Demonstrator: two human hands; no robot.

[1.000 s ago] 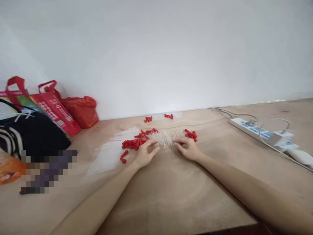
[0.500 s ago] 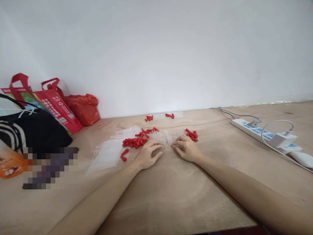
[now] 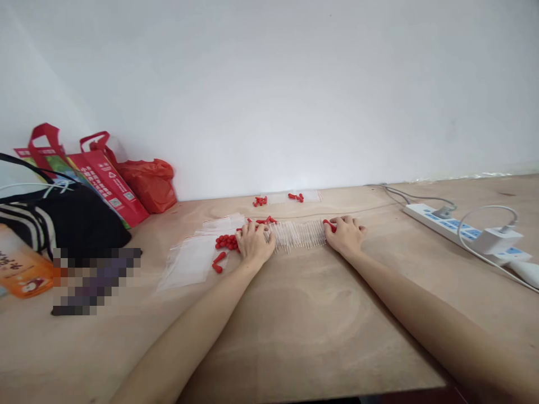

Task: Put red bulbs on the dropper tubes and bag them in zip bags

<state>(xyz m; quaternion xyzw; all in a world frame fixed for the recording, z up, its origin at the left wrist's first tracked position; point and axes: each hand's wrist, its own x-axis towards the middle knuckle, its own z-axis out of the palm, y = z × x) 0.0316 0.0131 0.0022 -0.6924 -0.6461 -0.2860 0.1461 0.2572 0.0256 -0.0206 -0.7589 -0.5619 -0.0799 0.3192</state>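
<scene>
A row of thin whitish sticks (image 3: 297, 234) lies side by side on the wooden table. My left hand (image 3: 255, 241) rests at the row's left end, fingers apart, partly over a pile of red club-shaped pieces (image 3: 226, 242). Beyond the right end, my right hand (image 3: 346, 234) lies with spread fingers over other red pieces (image 3: 330, 225), most of them hidden beneath it. Two loose red pieces (image 3: 218, 262) are left of my left hand, beside flat clear plastic bags (image 3: 187, 264).
Small red pieces (image 3: 260, 201) and clear bags (image 3: 312, 195) lie near the wall. A power strip (image 3: 450, 224) with a charger and cables is at the right. Shopping bags (image 3: 105, 179), a black bag (image 3: 84, 224) and an orange package (image 3: 29, 275) stand left.
My right hand has moved right, from the sticks onto the red pieces. My left hand has shifted slightly left and up, over the edge of the red pile. The view has shifted a little.
</scene>
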